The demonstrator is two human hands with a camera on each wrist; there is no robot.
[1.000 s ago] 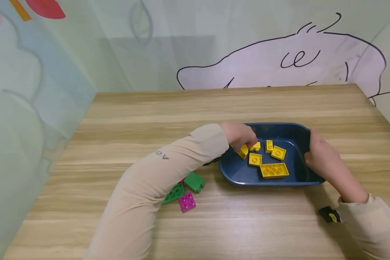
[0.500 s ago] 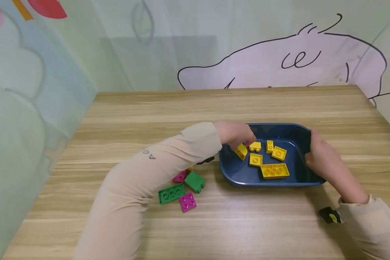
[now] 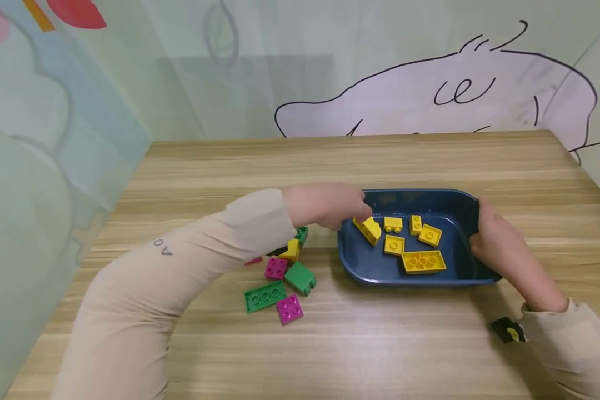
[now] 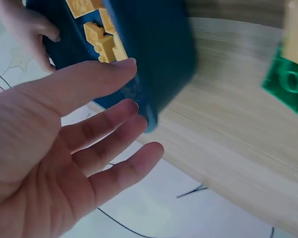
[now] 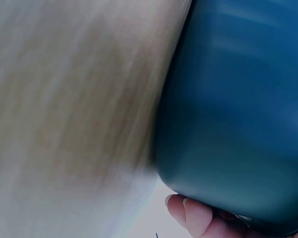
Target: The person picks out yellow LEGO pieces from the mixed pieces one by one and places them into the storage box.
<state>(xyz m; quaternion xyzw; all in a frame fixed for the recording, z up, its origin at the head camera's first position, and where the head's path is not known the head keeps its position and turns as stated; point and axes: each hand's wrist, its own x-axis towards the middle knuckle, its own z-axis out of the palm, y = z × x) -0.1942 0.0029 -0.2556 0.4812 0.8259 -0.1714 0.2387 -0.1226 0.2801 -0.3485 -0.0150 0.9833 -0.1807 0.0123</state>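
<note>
My left hand (image 3: 325, 205) is above the left end of a dark blue plastic box (image 3: 365, 264). In the left wrist view that hand's fingers (image 4: 121, 171) are spread and relaxed, nothing between them. A yellow brick (image 3: 367, 230) leans against the box's left end just below the fingertips. Several more yellow bricks lie in the box, among them a long one (image 3: 424, 262) and a square one (image 3: 394, 245). With the thumb inside and the fingers outside, my right hand (image 3: 500, 244) grips the box's right end; its fingertips (image 5: 197, 217) show under the wall in the right wrist view.
On the wooden table (image 3: 380, 350), left of the box, lie loose bricks: a green block (image 3: 300, 278), a long green one (image 3: 265, 297), magenta bricks (image 3: 290, 309) and a yellow one (image 3: 291, 251). The left forearm partly covers this group. A painted wall (image 3: 230, 100) stands behind.
My left hand has drawn back leftward from over the box's bricks, leaving the tilted yellow brick there. More table bricks have come into sight. The right hand and box have stayed put.
</note>
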